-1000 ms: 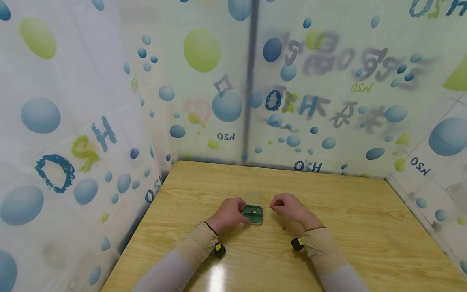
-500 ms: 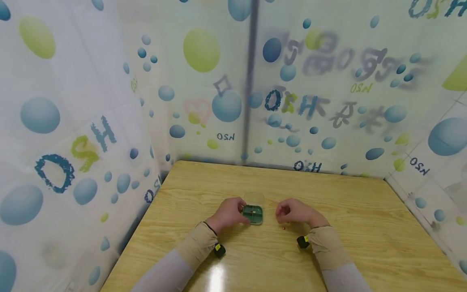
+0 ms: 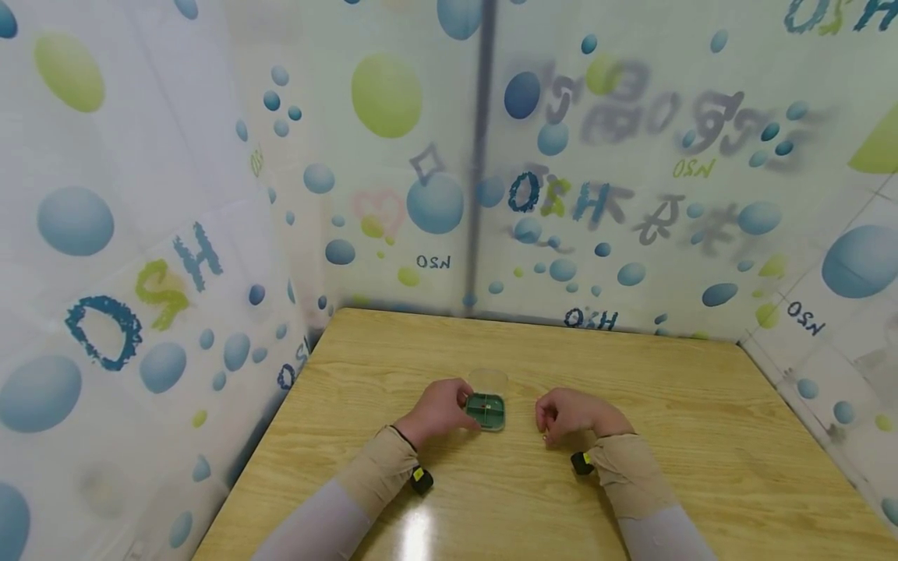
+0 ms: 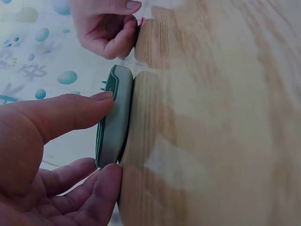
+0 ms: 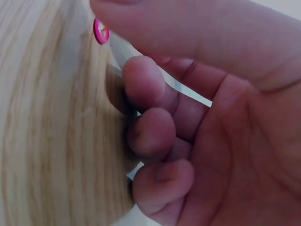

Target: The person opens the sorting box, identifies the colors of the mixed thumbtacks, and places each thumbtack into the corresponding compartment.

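My left hand [image 3: 442, 407] grips the left side of a small green divided case [image 3: 493, 419], thumb on its near edge and fingers at the far side. The case's clear lid [image 3: 488, 381] is folded back behind it, and tiny red and pale bits lie near its middle divider. In the left wrist view, the case [image 4: 123, 108] sits flat on the table. My right hand [image 3: 571, 413] is to the right, fingers bent, thumb apart from the others. Right by the thumb tip lies a tiny pink-rimmed piece, a ring-like shape [image 5: 101, 31] with a pale centre; its exact kind is unclear.
The wooden table [image 3: 393, 351] carries the case and the small piece. A patterned curtain [image 3: 393, 171] stands along its back and sides. Each wrist wears a small black camera [image 3: 421, 480].
My right hand has moved away from the case, rightward and nearer to me, down to the tiny pink piece on the table. My left hand and the case have stayed put.
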Available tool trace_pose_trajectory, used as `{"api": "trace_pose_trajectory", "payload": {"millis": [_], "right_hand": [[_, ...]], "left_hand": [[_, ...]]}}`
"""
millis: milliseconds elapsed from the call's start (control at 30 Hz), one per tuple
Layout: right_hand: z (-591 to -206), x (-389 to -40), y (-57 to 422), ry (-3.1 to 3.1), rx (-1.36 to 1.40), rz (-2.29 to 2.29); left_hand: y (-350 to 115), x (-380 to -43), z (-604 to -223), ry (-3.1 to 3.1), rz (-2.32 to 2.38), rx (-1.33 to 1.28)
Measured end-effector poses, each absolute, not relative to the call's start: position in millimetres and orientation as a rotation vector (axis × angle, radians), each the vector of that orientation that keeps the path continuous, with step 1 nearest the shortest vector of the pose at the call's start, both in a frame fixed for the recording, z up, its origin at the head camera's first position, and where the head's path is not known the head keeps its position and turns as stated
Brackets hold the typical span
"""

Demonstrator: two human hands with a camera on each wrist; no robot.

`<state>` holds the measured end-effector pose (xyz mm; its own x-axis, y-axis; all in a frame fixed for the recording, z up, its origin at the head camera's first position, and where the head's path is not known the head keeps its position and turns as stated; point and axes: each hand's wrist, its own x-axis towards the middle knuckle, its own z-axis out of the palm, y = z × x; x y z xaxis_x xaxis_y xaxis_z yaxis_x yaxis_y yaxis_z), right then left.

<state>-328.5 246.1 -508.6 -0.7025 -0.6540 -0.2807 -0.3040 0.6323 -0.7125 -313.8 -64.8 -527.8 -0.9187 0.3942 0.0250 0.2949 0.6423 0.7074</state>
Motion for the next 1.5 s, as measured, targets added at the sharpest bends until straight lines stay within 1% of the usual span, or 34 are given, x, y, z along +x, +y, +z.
{"api": "trace_pose_trajectory", "payload": {"millis": [433,900,1100,1500], "right_hand": [[-510.8,-324.7,237.0,2.503,-0.745,-0.796],[-515.7,-324.4,222.4,2.808,-0.466,-0.796],[-518.6,-324.6,217.4,2.958,-0.456,-0.727],[-516.4,-321.9,209.7,2.982,-0.254,-0.81]], "left_hand": [[-65.1,-315.4,-529.2,2.726,1.13,0.59],[-64.3,-315.3,-528.8,2.719,1.125,0.58],[-63.5,-316.3,-529.0,2.718,1.127,0.58],[-64.4,-314.2,-528.1,2.702,1.139,0.568]]}}
